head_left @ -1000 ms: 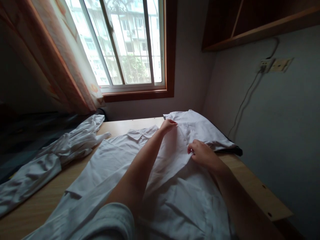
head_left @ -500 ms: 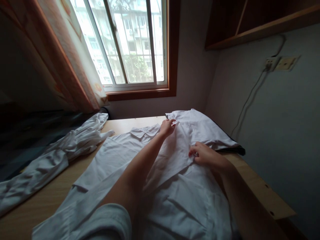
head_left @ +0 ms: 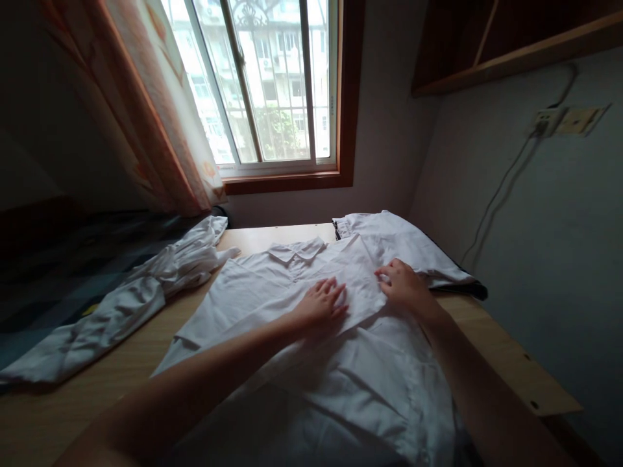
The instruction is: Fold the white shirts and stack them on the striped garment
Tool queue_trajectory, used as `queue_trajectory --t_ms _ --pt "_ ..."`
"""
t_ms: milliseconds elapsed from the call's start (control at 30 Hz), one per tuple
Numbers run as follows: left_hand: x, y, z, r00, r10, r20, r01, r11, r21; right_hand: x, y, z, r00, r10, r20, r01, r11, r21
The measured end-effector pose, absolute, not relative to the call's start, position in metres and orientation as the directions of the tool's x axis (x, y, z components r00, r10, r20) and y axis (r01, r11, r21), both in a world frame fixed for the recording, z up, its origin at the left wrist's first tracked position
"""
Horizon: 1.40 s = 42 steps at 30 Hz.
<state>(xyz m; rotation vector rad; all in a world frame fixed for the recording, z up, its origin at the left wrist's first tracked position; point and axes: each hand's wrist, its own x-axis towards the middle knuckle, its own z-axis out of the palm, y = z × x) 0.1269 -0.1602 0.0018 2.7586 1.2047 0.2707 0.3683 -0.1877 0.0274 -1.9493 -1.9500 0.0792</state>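
A white collared shirt point(head_left: 233, 292) lies spread over the wooden table, its collar point(head_left: 296, 250) toward the window. One sleeve section point(head_left: 357, 256) is folded across its body. My left hand point(head_left: 321, 301) rests flat on this folded cloth with its fingers spread. At the fold's right edge is my right hand point(head_left: 403, 285), its fingers bent but apart and touching the cloth. Creases run through the lower part of the shirt, and my left forearm hides some of it.
Another white garment with dark trim point(head_left: 389, 227) lies at the table's far right corner. A crumpled white garment point(head_left: 121, 318) runs along the left side. The wooden table point(head_left: 516, 363) ends near the right wall. A window point(head_left: 272, 84) and curtain point(head_left: 165, 123) stand behind.
My left hand has come back from the far end of the folded cloth, let go and flattened onto it. My right hand has shifted slightly away from me. The view has turned slightly left.
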Motion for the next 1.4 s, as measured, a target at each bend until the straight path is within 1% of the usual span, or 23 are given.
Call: queue_trajectory --t_ms 67,133,233,367,467,600,700,867,933,967,1033,1133,1200,1400 --pt "0.12 -0.175 -0.004 0.656 0.749 0.091 0.732 -0.661 0.162 0.37 -0.19 0.024 0.099 0.981 0.168 0.953 -0.045 -0.299" --pt "0.115 -0.182 -0.006 0.651 0.753 0.1 0.737 -0.658 0.154 0.373 -0.191 0.023 0.158 0.983 0.09 0.936 -0.12 -0.332" --pt "0.111 -0.186 -0.003 0.645 0.757 0.11 0.741 -0.654 0.152 0.379 -0.192 0.026 0.194 0.981 -0.029 0.917 -0.192 -0.35" --pt "0.111 -0.186 -0.003 0.637 0.759 0.135 0.741 -0.651 0.168 0.384 -0.191 0.029 0.133 0.984 -0.118 0.938 -0.164 -0.306" --pt "0.111 -0.186 -0.004 0.643 0.754 0.139 0.733 -0.657 0.174 0.388 -0.189 0.028 0.1 0.988 -0.122 0.945 -0.133 -0.298" --pt "0.11 -0.185 -0.006 0.649 0.746 0.151 0.726 -0.666 0.172 0.394 -0.185 0.027 0.067 0.993 -0.095 0.939 -0.094 -0.33" --pt "0.11 -0.185 -0.006 0.65 0.747 0.141 0.728 -0.665 0.164 0.4 -0.188 0.03 0.041 0.994 -0.097 0.909 -0.077 -0.409" --pt "0.111 -0.185 -0.004 0.652 0.749 0.115 0.734 -0.662 0.152 0.41 -0.201 0.036 -0.051 0.982 -0.183 0.761 -0.08 -0.644" --pt "0.111 -0.185 -0.004 0.653 0.748 0.121 0.732 -0.664 0.155 0.413 -0.203 0.034 -0.101 0.973 -0.209 0.717 -0.075 -0.693" --pt "0.111 -0.185 -0.004 0.653 0.747 0.125 0.73 -0.665 0.155 0.414 -0.203 0.032 -0.116 0.97 -0.213 0.713 -0.068 -0.698" --pt "0.111 -0.185 -0.004 0.654 0.745 0.13 0.729 -0.667 0.154 0.415 -0.2 0.029 -0.129 0.974 -0.185 0.747 -0.027 -0.664" --pt "0.111 -0.185 -0.004 0.652 0.748 0.121 0.733 -0.664 0.149 0.413 -0.195 0.026 -0.12 0.988 -0.098 0.844 0.049 -0.535" --pt "0.111 -0.185 -0.005 0.653 0.748 0.118 0.733 -0.663 0.15 0.411 -0.193 0.025 -0.127 0.989 -0.076 0.876 0.076 -0.477" --pt "0.111 -0.185 -0.005 0.663 0.734 0.145 0.719 -0.679 0.147 0.411 -0.192 0.019 -0.122 0.99 -0.076 0.893 0.076 -0.443"
